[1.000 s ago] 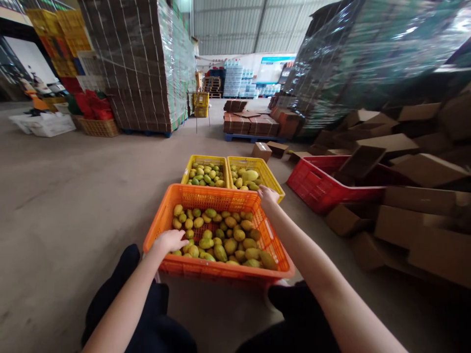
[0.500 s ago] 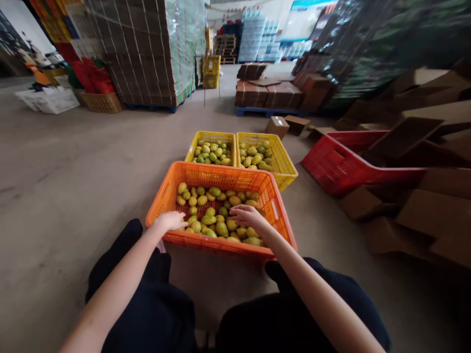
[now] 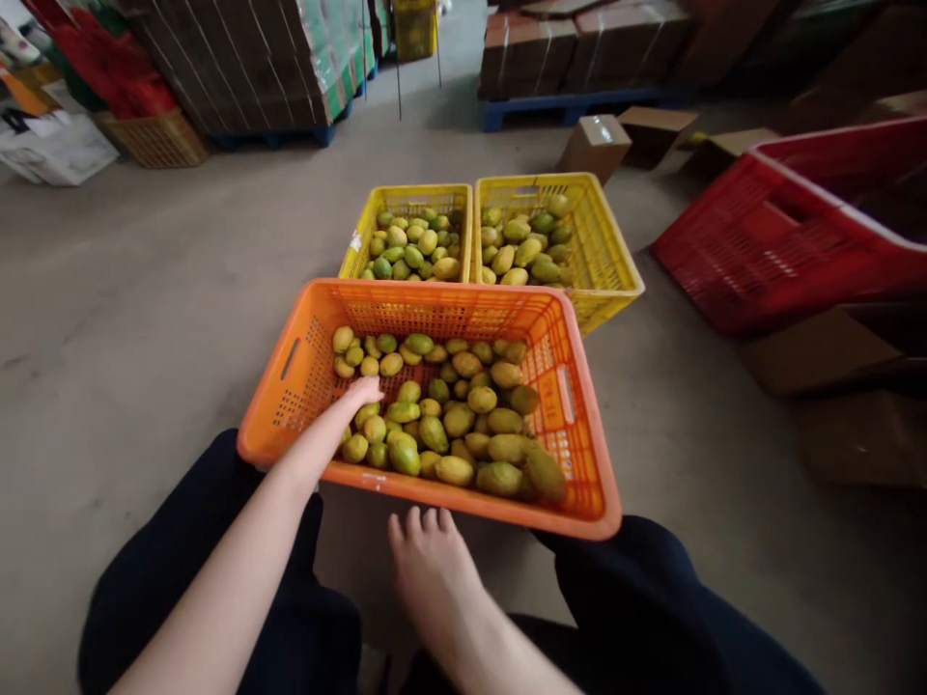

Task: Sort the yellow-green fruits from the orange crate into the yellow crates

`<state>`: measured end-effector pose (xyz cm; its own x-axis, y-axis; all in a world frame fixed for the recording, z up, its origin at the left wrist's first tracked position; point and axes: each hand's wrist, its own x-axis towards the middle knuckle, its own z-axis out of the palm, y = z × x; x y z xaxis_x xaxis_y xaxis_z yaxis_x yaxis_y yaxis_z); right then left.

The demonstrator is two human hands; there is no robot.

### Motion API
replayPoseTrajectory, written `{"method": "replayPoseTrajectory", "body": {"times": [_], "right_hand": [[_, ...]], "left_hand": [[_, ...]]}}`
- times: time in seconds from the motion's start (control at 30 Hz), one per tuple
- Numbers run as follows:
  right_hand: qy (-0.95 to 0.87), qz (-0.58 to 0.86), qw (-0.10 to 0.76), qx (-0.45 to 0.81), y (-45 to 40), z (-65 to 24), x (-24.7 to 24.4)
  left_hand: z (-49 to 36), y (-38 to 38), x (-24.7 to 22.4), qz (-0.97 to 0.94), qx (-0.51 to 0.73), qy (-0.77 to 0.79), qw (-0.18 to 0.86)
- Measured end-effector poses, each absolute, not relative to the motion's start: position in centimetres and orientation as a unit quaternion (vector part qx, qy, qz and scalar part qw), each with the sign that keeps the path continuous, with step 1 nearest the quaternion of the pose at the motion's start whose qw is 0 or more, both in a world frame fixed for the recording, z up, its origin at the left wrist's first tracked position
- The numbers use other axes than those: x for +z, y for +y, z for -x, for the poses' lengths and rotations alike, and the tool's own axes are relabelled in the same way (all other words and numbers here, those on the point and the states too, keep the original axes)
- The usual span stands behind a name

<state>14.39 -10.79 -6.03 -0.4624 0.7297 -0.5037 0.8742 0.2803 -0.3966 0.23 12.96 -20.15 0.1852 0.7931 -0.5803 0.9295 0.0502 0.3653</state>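
An orange plastic crate (image 3: 275, 410) stands on the floor between my knees. Green-yellow mangoes (image 3: 433, 433) fill much of it, heaped toward the front and right side. My left hand (image 3: 364, 390) reaches over the crate's left front into the mangoes; its fingers point down and are mostly hidden, so whether they hold one does not show. Just outside the crate's front rim is my right hand (image 3: 427, 555), back upward, fingers slightly bent and a little apart, with no mango visible in it; the palm is hidden.
Two yellow crates (image 3: 614, 236) with mangoes stand right behind the orange one. On the right are a red crate (image 3: 797, 227) and loose cardboard boxes (image 3: 861, 434). Farther back, stacked cartons (image 3: 532, 53) rest on a blue pallet (image 3: 525, 108), with a wrapped stack (image 3: 238, 58) at left.
My right hand has drawn back out of the crate to its front side. My left hand has moved forward and right, deeper among the mangoes. The view has tilted down.
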Motion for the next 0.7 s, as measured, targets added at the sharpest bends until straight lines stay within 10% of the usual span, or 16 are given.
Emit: {"method": "replayPoseTrajectory", "body": {"times": [0.4,0.7], "right_hand": [[0.738,-0.587,-0.011,-0.332,-13.3,-16.8,-9.9],[0.804,-0.560,0.038,-0.198,-8.1,-19.7,-4.8]], "left_hand": [[-5.5,19.0,-28.8,-0.590,-0.044,0.745,0.308],[-3.4,15.0,-19.2,-0.590,-0.064,0.663,0.457]]}}
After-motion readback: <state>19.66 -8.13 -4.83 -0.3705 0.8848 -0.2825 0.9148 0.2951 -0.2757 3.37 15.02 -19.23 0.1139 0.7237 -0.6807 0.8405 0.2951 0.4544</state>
